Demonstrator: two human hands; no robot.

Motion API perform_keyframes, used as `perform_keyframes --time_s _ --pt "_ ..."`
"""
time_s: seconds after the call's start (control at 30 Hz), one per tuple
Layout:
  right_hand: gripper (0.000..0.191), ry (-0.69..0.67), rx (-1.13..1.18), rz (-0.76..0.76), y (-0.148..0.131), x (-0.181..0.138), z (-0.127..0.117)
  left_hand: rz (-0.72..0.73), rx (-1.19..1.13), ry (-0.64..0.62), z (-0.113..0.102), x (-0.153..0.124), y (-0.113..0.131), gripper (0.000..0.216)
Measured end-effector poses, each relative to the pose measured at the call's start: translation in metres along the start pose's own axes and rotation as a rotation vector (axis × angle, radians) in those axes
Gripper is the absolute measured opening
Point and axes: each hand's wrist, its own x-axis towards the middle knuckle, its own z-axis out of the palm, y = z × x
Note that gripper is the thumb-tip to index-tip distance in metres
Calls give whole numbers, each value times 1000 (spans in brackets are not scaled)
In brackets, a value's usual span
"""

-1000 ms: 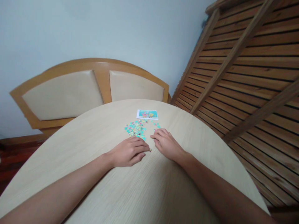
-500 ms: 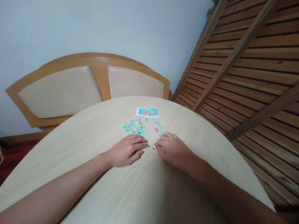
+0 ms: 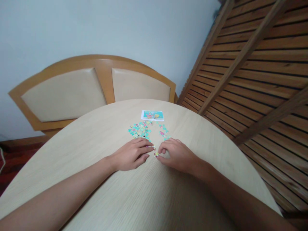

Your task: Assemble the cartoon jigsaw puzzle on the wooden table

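My left hand (image 3: 134, 154) lies on the table with its fingers stretched out. Its fingertips touch a small jigsaw puzzle piece (image 3: 154, 147), partly hidden under them. Opposite it, my right hand (image 3: 176, 155) curls its thumb and index finger at a yellowish puzzle piece (image 3: 156, 154), just nearer to me than the left hand's piece. Whether the two pieces touch is too small to tell. Beyond my left hand is a loose heap of mostly turquoise puzzle pieces (image 3: 140, 129). A smaller group of pieces (image 3: 164, 132) lies beyond my right hand.
A picture card (image 3: 152, 115) with a pink and a yellow cartoon figure lies past the pieces. All this rests on a round pale wooden table (image 3: 134, 199). Behind it stands a padded wooden chair back or bench (image 3: 64, 93); slatted wood (image 3: 260, 70) rises at the right.
My right hand has brought its yellowish piece slightly left and nearer to me, with its fingers curled more loosely. My left hand has hardly moved.
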Motion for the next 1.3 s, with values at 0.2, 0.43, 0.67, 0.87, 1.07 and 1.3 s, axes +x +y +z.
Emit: perform_keyframes --time_s 0.2,0.43,0.67,0.87,1.07,1.3 --pt "14 18 49 -5 3 1 5 -7 -12 -14 0 0 -1 36" --pt "10 10 135 -2 7 2 6 -7 -12 -29 0 0 -1 35" --pt "8 31 130 -3 8 4 8 -3 -16 -37 0 0 -1 36" --pt "8 33 121 -8 7 6 9 -5 -21 -52 -1 0 -2 38" --pt "7 40 118 -38 9 7 10 -4 -30 -72 -1 -1 -1 40" --pt "8 57 56 -132 12 7 10 -5 -26 -69 0 -1 -3 41"
